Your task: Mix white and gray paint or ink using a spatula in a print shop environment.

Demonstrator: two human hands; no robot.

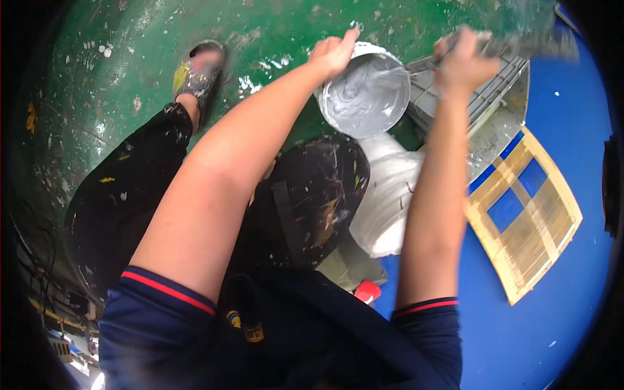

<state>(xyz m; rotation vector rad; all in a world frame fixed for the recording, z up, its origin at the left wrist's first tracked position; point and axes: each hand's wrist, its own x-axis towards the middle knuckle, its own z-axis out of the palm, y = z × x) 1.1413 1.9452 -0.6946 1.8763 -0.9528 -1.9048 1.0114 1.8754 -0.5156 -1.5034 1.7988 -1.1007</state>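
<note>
My left hand [333,54] is closed on the far left rim of a round bucket [323,107], its thumb pointing up. Thick grey paint [367,94] with swirl marks fills much of the bucket. Off to the right of the bucket, my right hand [465,64] grips a long, flat grey tool [536,45] that sticks out to the right. Motion smears both this hand and the tool, so its exact kind is unclear. Beneath the right hand lies a grey slatted crate or tray [426,97].
A white bucket-like container [383,201] stands nearer me, partly behind my right forearm. On the blue surface [520,344] at right lies a wooden frame [565,218] with taped panels. My clog-clad foot [198,75] rests on the paint-spotted green floor [130,78]. A small red object [368,292] lies close in.
</note>
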